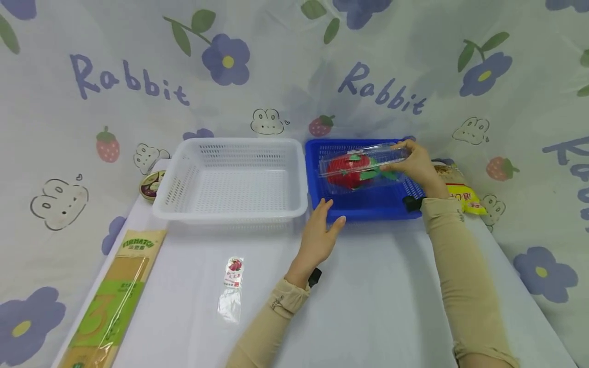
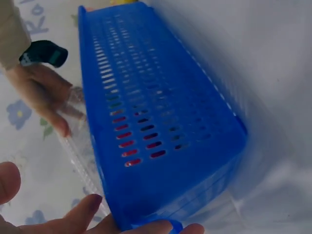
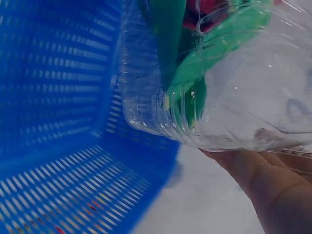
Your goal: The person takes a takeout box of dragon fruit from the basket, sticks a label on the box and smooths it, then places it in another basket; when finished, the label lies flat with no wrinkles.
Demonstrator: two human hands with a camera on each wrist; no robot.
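Note:
My right hand (image 1: 417,164) grips the right end of a clear plastic box (image 1: 388,153), thumb on the near side. A red dragon fruit (image 1: 344,173) with green leaf tips lies inside it. The box is over the blue basket (image 1: 368,210); in the right wrist view the fruit's green tips (image 3: 195,63) show through the clear wall. By the basket's front left corner is my left hand (image 1: 319,236), fingers extended and holding nothing. Its fingertips (image 2: 87,209) come right to the basket's rim in the left wrist view.
A white basket (image 1: 230,217) stands left of the blue one. A noodle pack (image 1: 112,296) lies along the left edge, and a small labelled plastic bag (image 1: 232,286) in front. Behind the white basket is a round container (image 1: 151,185); a yellow bag (image 1: 460,191) sits at right.

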